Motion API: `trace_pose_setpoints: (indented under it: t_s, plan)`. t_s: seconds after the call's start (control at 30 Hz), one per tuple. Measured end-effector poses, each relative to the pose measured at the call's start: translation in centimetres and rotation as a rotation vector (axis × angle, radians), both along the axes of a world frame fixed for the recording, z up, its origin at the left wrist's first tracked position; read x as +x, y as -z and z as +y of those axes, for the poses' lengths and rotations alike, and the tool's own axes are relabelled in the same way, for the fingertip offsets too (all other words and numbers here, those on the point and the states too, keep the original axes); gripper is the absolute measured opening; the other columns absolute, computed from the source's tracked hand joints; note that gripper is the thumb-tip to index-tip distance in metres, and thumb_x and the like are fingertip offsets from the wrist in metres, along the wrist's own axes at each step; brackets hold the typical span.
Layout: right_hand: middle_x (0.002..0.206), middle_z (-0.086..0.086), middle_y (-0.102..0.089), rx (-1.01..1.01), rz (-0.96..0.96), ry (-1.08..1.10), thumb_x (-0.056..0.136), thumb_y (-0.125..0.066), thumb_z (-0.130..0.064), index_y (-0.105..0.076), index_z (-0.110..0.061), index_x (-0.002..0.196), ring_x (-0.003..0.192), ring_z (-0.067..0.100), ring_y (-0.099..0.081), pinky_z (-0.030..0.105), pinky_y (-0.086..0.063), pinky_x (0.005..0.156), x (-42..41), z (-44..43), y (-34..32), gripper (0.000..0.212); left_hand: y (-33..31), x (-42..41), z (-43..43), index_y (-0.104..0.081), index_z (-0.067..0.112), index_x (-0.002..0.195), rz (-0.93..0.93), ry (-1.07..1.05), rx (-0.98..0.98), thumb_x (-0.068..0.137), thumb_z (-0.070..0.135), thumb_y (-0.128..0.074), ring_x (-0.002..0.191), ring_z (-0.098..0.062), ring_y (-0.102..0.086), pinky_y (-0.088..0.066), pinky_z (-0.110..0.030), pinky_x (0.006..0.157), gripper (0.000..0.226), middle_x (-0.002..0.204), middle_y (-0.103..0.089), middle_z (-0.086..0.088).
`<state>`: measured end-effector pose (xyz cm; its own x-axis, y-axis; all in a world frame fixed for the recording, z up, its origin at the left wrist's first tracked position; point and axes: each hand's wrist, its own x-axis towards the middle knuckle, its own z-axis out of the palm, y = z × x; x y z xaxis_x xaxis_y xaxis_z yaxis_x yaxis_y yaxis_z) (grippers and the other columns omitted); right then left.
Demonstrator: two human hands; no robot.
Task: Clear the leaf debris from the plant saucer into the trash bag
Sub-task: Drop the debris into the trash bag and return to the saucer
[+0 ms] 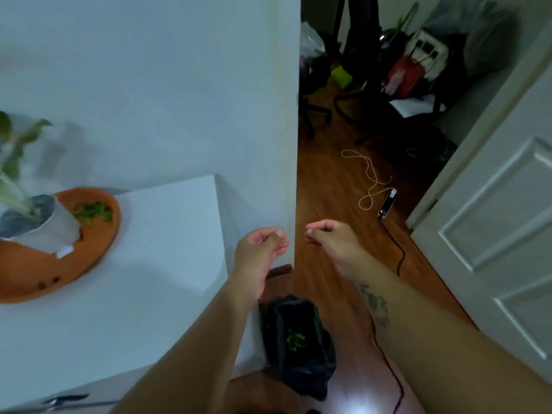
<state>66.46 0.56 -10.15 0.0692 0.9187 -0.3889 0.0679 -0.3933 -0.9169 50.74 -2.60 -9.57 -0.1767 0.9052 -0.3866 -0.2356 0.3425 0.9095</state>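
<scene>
I see both hands raised side by side above the floor, close together but not touching. My left hand (263, 243) has its fingers curled in, thumb pressed against the fingertips in a pinch; whether anything is caught between them I cannot tell. My right hand (327, 237) is curled the same way, thumb against the bent fingers, and again I cannot make out anything held.

Below the fingers, nearer to me, the black trash bag (298, 348) sits on the wooden floor (334, 180) against the side of the white table (167, 234). Its mouth gapes upward and its long axis runs roughly away from me. Inside it lies a small clump of green leaf bits (295, 341).

Well off to the left of the left fingers, the terracotta saucer (95, 258) rests on the table top. It reads as an oval here, its long axis slanting from near-left to far-right. A white pot (50, 231) with a green plant (15, 162) stands on its left part, the pot leaning in this wide view. On the saucer's far side, just right of the pot, lies a scatter of green leaf debris (94, 212); a few dark crumbs (49, 282) lie near its front rim.

Beyond the right fingers, a white cord (369, 177) loops on the floor.
</scene>
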Motion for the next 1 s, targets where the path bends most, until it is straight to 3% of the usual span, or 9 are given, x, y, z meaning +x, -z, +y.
trace_pose_setpoints:
  t_s: [0.07,0.2,0.4,0.53,0.63,0.73,0.83,0.9,1.0]
  plan:
    - [0.093,0.011,-0.070,0.024,-0.013,-0.050,0.089,-0.061,-0.005,-0.070,-0.006,0.096,0.082,0.019,-0.067,0.021,-0.053,0.067,-2.2,0.6,-0.9,0.011,-1.7,-2.9,-0.6,-0.070,0.005,0.095,0.033,-0.032,0.034,0.088,0.013,-0.071,0.087,-0.025,-0.071,-0.057,-0.034,0.088,0.011,0.093,-0.072,-0.013]
    - [0.097,0.011,-0.072,0.052,-0.008,-0.189,0.089,-0.063,-0.008,-0.070,-0.015,0.086,0.088,0.022,-0.069,0.030,-0.057,0.081,-9.8,1.2,-2.5,0.010,-4.2,-11.1,-2.5,-0.071,0.006,0.095,0.143,-0.172,0.039,0.089,0.013,-0.068,0.091,-0.029,-0.072,-0.057,-0.035,0.090,0.010,0.097,-0.074,-0.014]
    - [0.089,0.009,-0.070,0.118,0.037,-0.400,0.088,-0.060,-0.004,-0.070,-0.009,0.089,0.082,0.021,-0.069,0.029,-0.057,0.081,-21.4,0.1,-5.2,0.011,-6.0,-21.9,-5.3,-0.071,0.010,0.091,0.237,-0.300,0.036,0.091,0.012,-0.065,0.088,-0.025,-0.071,-0.057,-0.033,0.088,0.006,0.096,-0.073,-0.011]
    - [0.082,0.003,-0.069,0.201,-0.017,-0.527,0.087,-0.056,-0.004,-0.070,-0.009,0.089,0.082,0.022,-0.067,0.034,-0.055,0.082,-30.1,-1.1,-5.6,0.016,-6.3,-30.7,-7.3,-0.071,0.009,0.093,0.342,-0.408,-0.019,0.090,0.021,-0.068,0.076,-0.019,-0.067,-0.056,-0.022,0.071,0.013,0.084,-0.072,-0.005]
    - [0.087,0.003,-0.068,0.331,-0.159,-0.561,0.087,-0.055,-0.008,-0.070,-0.012,0.092,0.085,0.021,-0.064,0.032,-0.053,0.080,-35.4,-1.7,-5.0,0.017,-6.1,-36.2,-8.4,-0.070,0.006,0.089,0.445,-0.494,-0.095,0.094,0.029,-0.061,0.067,-0.018,-0.060,-0.049,-0.021,0.059,0.026,0.075,-0.067,-0.008]
    - [0.097,-0.004,-0.067,0.480,-0.336,-0.709,0.091,-0.057,-0.019,-0.069,-0.016,0.103,0.088,0.011,-0.060,0.015,-0.046,0.075,-39.8,-2.3,-4.3,0.017,-5.2,-41.3,-9.2,-0.065,0.000,0.087,0.637,-0.570,-0.163,0.095,0.029,-0.052,0.071,-0.023,-0.057,-0.043,-0.032,0.062,0.033,0.077,-0.064,-0.015]
    - [0.115,-0.004,-0.063,0.648,-0.481,-0.927,0.093,-0.053,-0.037,-0.063,-0.021,0.117,0.105,0.012,-0.057,0.029,-0.048,0.090,-43.4,-3.2,-3.1,0.030,-4.0,-45.1,-9.4,-0.061,0.007,0.100,0.808,-0.612,-0.250,0.095,0.032,-0.053,0.086,-0.024,-0.058,-0.042,-0.032,0.072,0.026,0.099,-0.066,-0.011]
    - [0.129,-0.003,-0.056,0.740,-0.590,-1.066,0.093,-0.049,-0.046,-0.054,-0.023,0.131,0.118,0.015,-0.050,0.033,-0.044,0.097,-44.8,-3.9,-2.6,0.044,-3.4,-46.4,-9.3,-0.054,0.009,0.117,0.781,-0.630,-0.305,0.093,0.038,-0.058,0.094,-0.027,-0.058,-0.045,-0.034,0.077,0.038,0.117,-0.060,-0.012]
    - [0.142,-0.005,-0.048,0.810,-0.730,-1.254,0.093,-0.038,-0.056,-0.045,-0.026,0.139,0.127,0.015,-0.043,0.035,-0.042,0.102,-47.0,-4.6,-2.0,0.056,-1.9,-48.2,-8.8,-0.048,0.008,0.125,0.739,-0.511,-0.377,0.090,0.044,-0.061,0.102,-0.032,-0.063,-0.051,-0.037,0.081,0.052,0.118,-0.059,-0.010]
